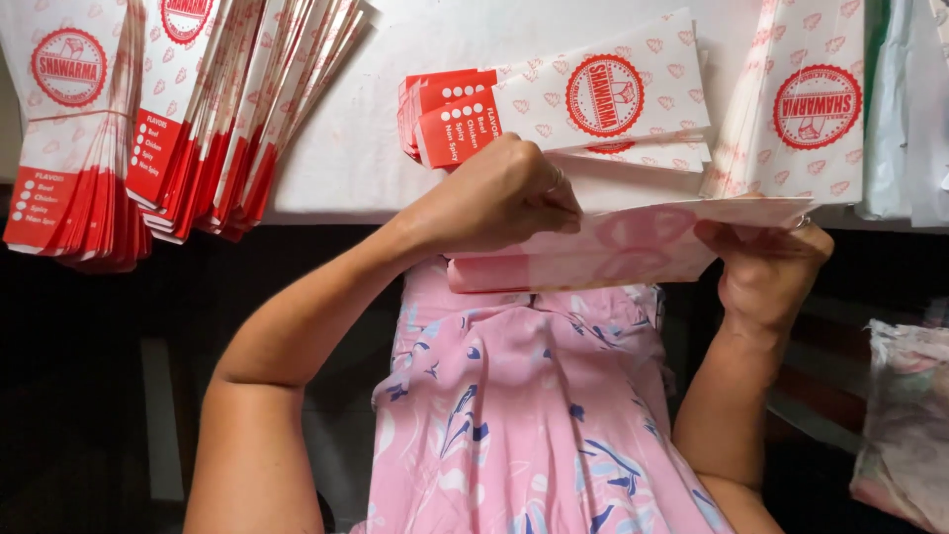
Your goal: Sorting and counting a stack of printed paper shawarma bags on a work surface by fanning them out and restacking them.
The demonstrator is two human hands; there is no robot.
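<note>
Nearest the camera, the person's lap in a pink floral dress (534, 415) fills the lower middle. Just above it both hands hold a thin stack of paper sleeves (633, 252) edge-on, printed faces turned away, so only the pale reverse shows. The left hand (499, 193) is curled down over the stack's left end, knuckles up, its grip closed on the red-tipped ends; the fingertips are hidden behind the paper. The right hand (766, 262) takes the opposite end from below, thumb on the near face and fingers behind, its grip closed on the same stack. Held at both ends like this, the sleeves stay squared and level, which would seem to be the reason for the two-handed hold.

Just beyond the left grip, on the white worktop (341, 148), lies a small loose pile of sleeves (583, 99), red ends to the left, within easy reach. Beyond the right grip a taller pile (806, 104) lies with its round red stamp facing up. Far off to the left of the left grip, fanned bundles (213, 109) overhang the worktop's near edge. To the right of the right grip, a crumpled plastic bag (905, 415) sits low.
</note>
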